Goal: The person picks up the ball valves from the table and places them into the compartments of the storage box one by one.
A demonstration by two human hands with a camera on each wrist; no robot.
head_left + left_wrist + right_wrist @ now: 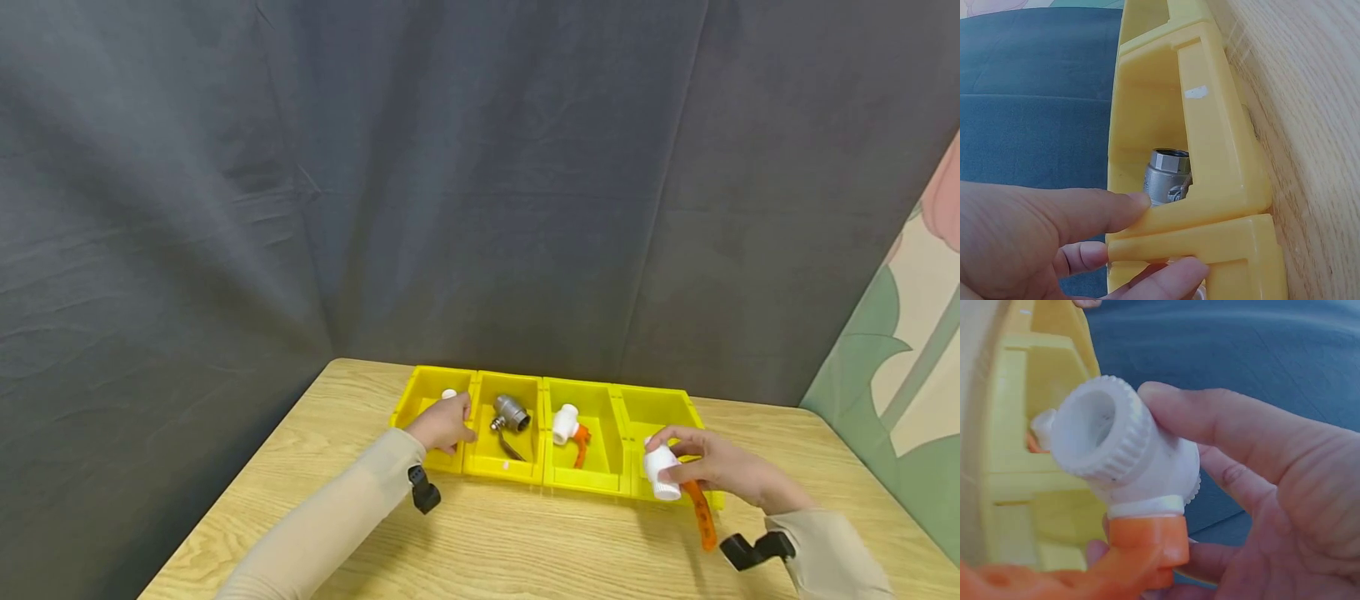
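Observation:
My right hand (708, 462) pinches a white plastic ball valve (662, 471) with an orange lever, held up over the front of the rightmost bin. In the right wrist view the ribbed open end of that valve (1125, 444) shows, its lever pointing left. My left hand (444, 423) is over the leftmost bin, thumb extended across the divider and fingers lowered at the bin. A white part (448, 393) shows beside it, mostly hidden. The metal ball valve (512, 414) lies in the second bin, below the thumb (1107, 212). Another white valve (566, 423) with an orange lever lies in the third bin.
Yellow bins (504, 477) stand joined in a row on the wooden table (465, 533). A dark curtain (487, 208) hangs behind them. A patterned panel (907, 367) is at the right.

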